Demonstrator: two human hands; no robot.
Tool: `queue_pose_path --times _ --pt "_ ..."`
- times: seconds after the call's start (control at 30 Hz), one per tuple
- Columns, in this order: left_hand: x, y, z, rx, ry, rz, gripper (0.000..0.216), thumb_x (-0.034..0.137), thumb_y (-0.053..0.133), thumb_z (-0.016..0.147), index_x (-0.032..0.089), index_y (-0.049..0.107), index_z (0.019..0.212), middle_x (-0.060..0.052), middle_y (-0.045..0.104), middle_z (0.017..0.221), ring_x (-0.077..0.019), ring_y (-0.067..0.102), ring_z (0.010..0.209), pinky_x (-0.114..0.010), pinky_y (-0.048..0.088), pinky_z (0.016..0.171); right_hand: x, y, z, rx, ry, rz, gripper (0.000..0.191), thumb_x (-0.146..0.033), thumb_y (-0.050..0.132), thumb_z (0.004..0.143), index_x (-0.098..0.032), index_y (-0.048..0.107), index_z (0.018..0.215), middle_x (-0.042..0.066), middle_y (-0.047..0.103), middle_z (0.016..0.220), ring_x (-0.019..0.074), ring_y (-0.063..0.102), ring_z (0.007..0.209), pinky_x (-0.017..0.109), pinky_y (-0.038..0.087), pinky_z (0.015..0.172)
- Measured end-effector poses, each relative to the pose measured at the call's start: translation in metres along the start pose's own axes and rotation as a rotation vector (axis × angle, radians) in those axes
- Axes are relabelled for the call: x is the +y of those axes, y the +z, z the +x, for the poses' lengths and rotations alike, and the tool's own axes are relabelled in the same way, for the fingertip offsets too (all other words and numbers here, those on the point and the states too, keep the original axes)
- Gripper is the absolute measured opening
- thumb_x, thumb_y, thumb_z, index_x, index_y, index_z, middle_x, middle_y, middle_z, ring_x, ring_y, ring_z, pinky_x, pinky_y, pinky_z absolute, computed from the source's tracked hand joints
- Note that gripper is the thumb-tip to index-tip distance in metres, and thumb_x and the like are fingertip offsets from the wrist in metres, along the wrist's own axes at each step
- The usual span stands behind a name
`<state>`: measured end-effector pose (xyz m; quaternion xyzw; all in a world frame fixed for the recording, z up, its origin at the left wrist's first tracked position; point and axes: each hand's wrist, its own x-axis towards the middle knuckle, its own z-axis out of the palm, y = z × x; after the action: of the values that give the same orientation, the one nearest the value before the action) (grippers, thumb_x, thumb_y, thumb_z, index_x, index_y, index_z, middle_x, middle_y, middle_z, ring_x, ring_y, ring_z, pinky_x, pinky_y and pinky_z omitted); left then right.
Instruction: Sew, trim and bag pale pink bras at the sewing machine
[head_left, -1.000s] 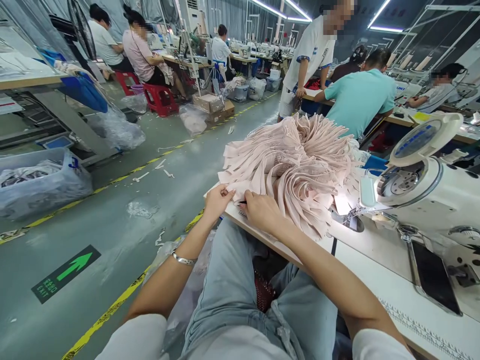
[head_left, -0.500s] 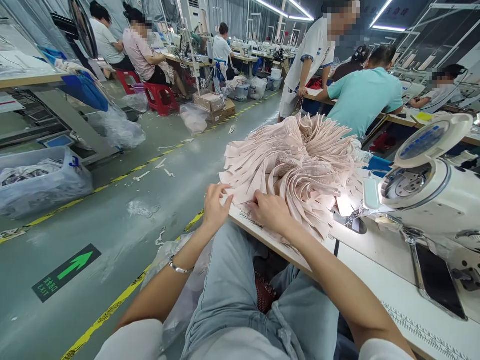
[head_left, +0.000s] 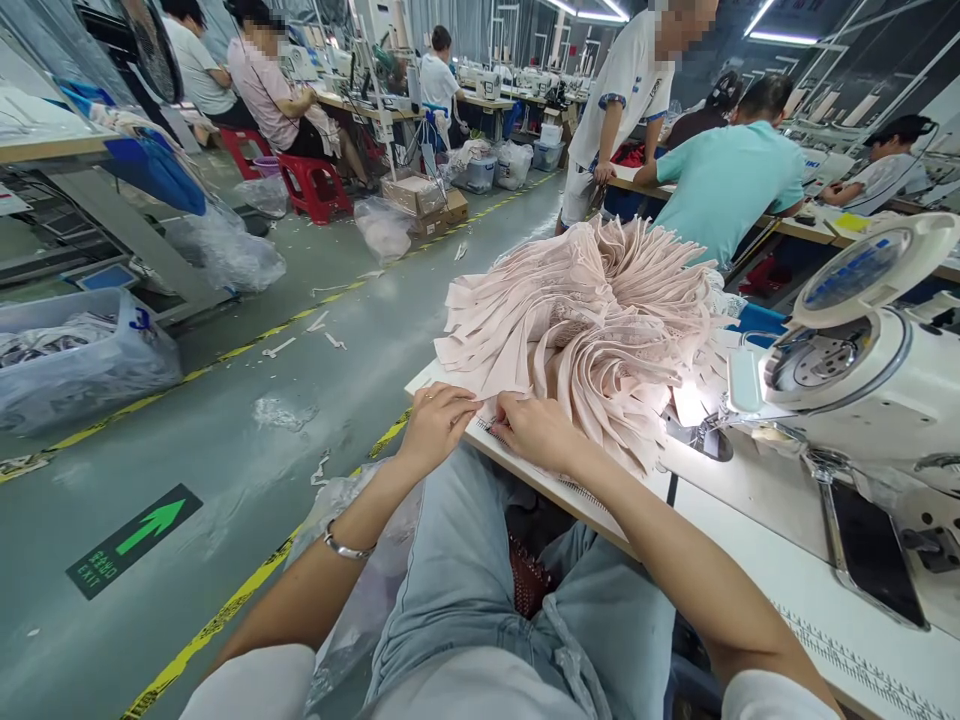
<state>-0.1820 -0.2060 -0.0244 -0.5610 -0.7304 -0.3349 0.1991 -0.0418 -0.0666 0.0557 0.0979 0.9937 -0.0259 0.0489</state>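
Note:
A large heap of pale pink cut fabric pieces [head_left: 585,300], some with lace, lies fanned in layers on the white sewing table [head_left: 720,540]. At the heap's near left edge, my left hand [head_left: 439,425] is closed, thumb and fingers pinching the edge of one fabric piece. Close by on the right, my right hand [head_left: 536,432] has its fingers curled in on the same edge, above the ruler printed on the table. A narrow bit of cloth shows between the two hands. The fingertips partly hide the cloth they grip.
To the right stands a white sewing machine [head_left: 862,370] with its lamp lit, and a phone [head_left: 874,550] lies beside it. A person in a turquoise shirt [head_left: 731,185] sits beyond the heap; another stands nearby. A plastic bin [head_left: 90,370] is on the floor at left.
My left hand has come down and right to the fabric edge, its fingers closing from apart to a pinch. My right hand has shifted slightly left. The view has tilted a little.

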Motion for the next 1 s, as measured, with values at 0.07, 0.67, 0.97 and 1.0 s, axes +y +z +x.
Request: queue_pose_path --times 0.07,0.67,0.97,1.0 --pt "0.005 -0.002 -0.002 0.014 0.006 0.027 0.023 0.026 0.051 0.098 0.025 0.074 0.101 -0.004 0.073 0.104 -0.0206 0.061 0.1 -0.04 0.04 0.088 0.005 -0.005 -0.004 0.006 0.003 0.022 0.029 -0.041 0.047 0.1 -0.018 0.055 0.115 0.008 0.075 0.098 0.0269 0.07 0.09 0.031 0.038 0.064" --pt "0.03 -0.004 -0.013 -0.117 0.238 -0.026 0.031 0.017 0.045 0.1 0.025 0.066 0.121 -0.003 0.073 0.119 -0.0209 0.062 0.111 -0.043 0.032 0.094 0.012 -0.01 -0.044 -0.084 0.069 -0.042 0.034 -0.044 0.045 0.099 -0.014 0.056 0.113 0.012 0.074 0.091 0.0288 0.07 0.085 0.032 0.036 0.064" --pt "0.031 -0.004 -0.015 -0.091 0.178 -0.007 0.03 0.021 0.045 0.101 0.025 0.067 0.121 -0.004 0.073 0.118 -0.0207 0.063 0.11 -0.044 0.033 0.097 0.013 -0.013 -0.045 -0.071 0.07 -0.025 0.033 -0.043 0.046 0.099 -0.015 0.056 0.112 0.012 0.074 0.094 0.0291 0.071 0.086 0.032 0.037 0.064" --pt "0.031 -0.003 -0.015 -0.088 0.179 -0.007 0.03 0.021 0.045 0.101 0.026 0.066 0.121 -0.004 0.073 0.118 -0.0208 0.063 0.11 -0.044 0.032 0.097 0.012 -0.011 -0.043 -0.073 0.066 -0.017 0.033 -0.044 0.046 0.099 -0.015 0.056 0.113 0.012 0.074 0.094 0.0291 0.07 0.087 0.032 0.038 0.065"
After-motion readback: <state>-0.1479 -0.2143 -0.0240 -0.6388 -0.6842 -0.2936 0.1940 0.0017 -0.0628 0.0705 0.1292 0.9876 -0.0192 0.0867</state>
